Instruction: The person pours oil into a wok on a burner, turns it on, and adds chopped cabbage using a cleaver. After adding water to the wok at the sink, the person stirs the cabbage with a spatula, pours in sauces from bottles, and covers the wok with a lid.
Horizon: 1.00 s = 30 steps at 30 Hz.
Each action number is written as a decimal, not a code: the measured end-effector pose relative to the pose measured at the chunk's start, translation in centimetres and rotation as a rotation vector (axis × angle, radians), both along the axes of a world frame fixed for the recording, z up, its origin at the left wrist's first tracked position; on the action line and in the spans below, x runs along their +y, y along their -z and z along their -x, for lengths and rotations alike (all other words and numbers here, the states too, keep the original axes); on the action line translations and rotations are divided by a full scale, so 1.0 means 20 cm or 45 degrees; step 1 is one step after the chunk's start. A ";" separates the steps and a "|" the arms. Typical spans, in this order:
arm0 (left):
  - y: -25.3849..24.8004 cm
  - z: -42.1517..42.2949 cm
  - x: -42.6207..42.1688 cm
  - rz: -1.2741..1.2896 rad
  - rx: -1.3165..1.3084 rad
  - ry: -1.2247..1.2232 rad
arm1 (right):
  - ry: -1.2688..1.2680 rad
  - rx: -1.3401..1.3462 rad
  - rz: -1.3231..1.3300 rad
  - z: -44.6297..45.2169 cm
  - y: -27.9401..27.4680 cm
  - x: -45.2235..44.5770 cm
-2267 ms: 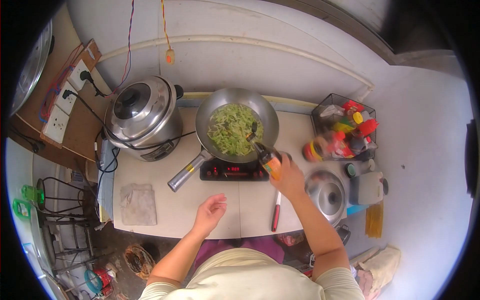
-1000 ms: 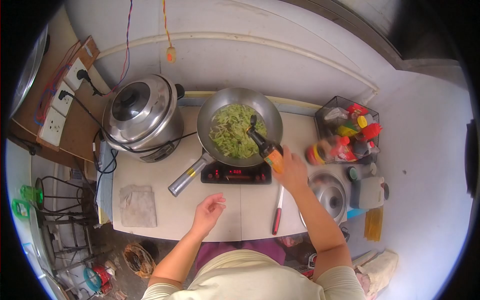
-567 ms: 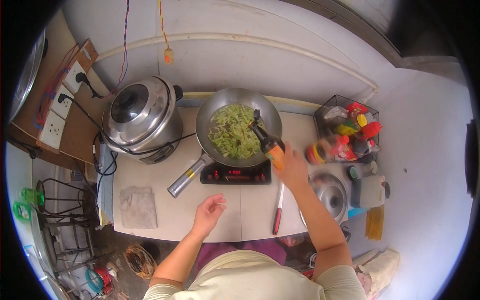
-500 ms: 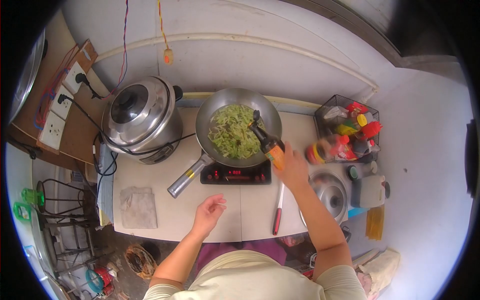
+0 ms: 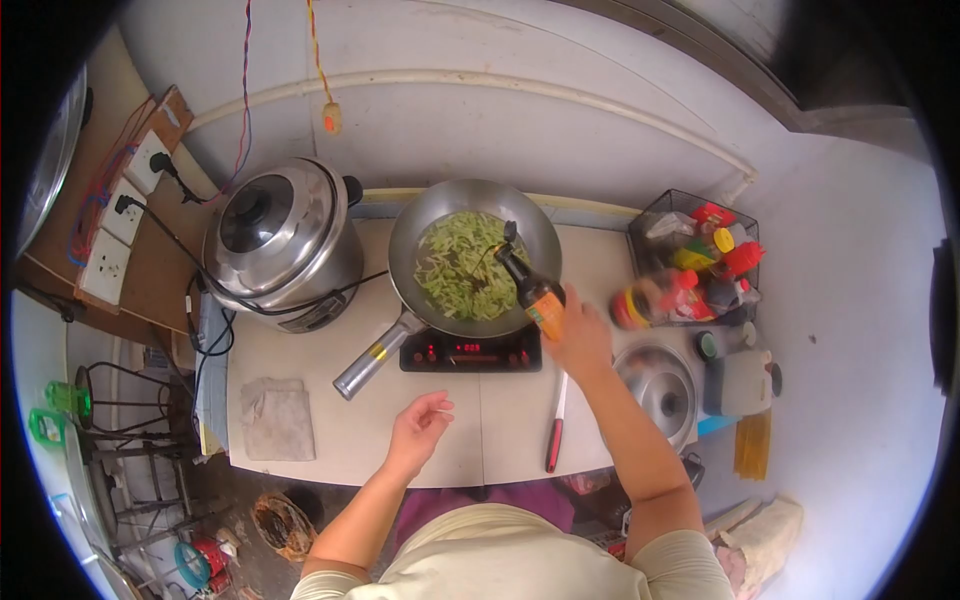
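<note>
My right hand [image 5: 580,338] is wrapped round a dark bottle [image 5: 530,290] with an orange label. The bottle tilts over the right side of a metal wok [image 5: 405,245], its flip cap open, and a thin dark stream falls from its mouth. Shredded green vegetables [image 5: 465,265] lie in the wok, which sits on a black induction cooker [image 5: 470,350] with lit red digits. My left hand [image 5: 420,425] hovers above the table in front of the cooker, fingers loosely curled and apart, holding nothing.
A steel cooker [image 5: 285,240] stands left of the wok, its cord reaching toward it. A folded cloth [image 5: 277,420] lies front left. On the right are a red-handled knife [image 5: 555,443], a round lid [image 5: 655,385], a white jug [image 5: 740,382] and a wire basket [image 5: 690,198] of condiments.
Over the last seconds the bottle has shifted slightly in my right hand's grasp above the wok, and a dark stream now shows. My left hand has stayed almost still.
</note>
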<state>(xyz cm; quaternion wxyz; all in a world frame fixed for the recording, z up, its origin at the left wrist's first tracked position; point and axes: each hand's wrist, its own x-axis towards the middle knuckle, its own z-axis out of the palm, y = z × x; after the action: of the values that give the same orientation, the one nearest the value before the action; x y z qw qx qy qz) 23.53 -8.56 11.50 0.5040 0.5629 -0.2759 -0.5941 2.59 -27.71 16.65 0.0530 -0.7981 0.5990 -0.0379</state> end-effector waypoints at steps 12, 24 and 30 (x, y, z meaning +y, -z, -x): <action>-0.13 0.04 -0.14 0.519 -0.531 0.077 | -0.054 -1.163 -0.221 0.10 0.01 0.16; -0.52 0.31 -0.56 0.768 0.338 0.251 | -0.390 -1.252 -0.645 0.28 0.07 0.41; -0.42 0.42 -0.50 1.067 0.253 0.114 | -0.377 -1.329 -0.668 0.41 0.12 0.41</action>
<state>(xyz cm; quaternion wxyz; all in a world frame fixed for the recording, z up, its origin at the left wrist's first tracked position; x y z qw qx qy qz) 15.09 -18.57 19.93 0.6869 0.2374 -0.4674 -0.5032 -5.54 -19.47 14.16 0.5400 -0.7092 0.3659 -0.2676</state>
